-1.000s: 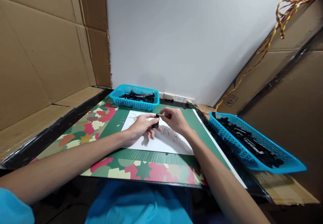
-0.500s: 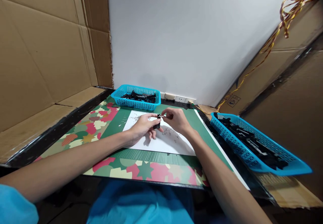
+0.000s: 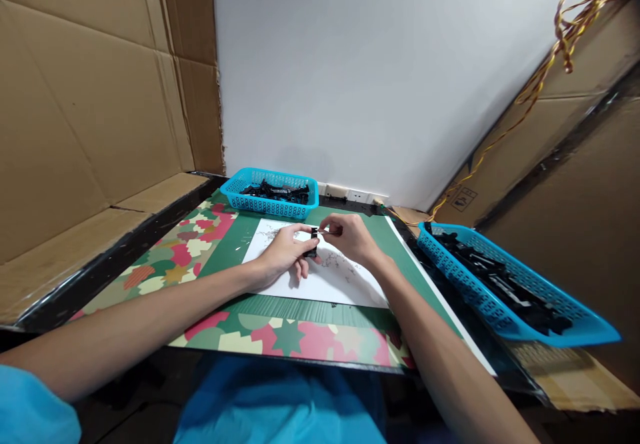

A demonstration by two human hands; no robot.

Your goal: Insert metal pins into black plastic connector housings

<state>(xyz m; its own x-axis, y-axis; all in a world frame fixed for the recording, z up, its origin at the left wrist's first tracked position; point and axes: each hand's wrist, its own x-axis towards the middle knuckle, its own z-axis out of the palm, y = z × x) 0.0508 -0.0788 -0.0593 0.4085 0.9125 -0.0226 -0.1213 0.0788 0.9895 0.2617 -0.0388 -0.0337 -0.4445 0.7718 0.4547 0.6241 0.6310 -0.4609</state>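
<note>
**Small Details Hiding from View**

The left hand [image 3: 284, 254] is covering part of the black piece [image 3: 312, 253], and the right hand [image 3: 349, 237] is hiding much of the thin tool [image 3: 324, 233]; whether its tip is touching the piece is proving too small to tell. The grey bits [image 3: 345, 267] on the white sheet [image 3: 287, 289] are looking too tiny to name. Black parts [image 3: 277, 192] in the far basket [image 3: 270, 205] are overlapping one another. The right forearm [image 3: 445, 344] and twisted wires [image 3: 567, 34] are running out of sight.
</note>
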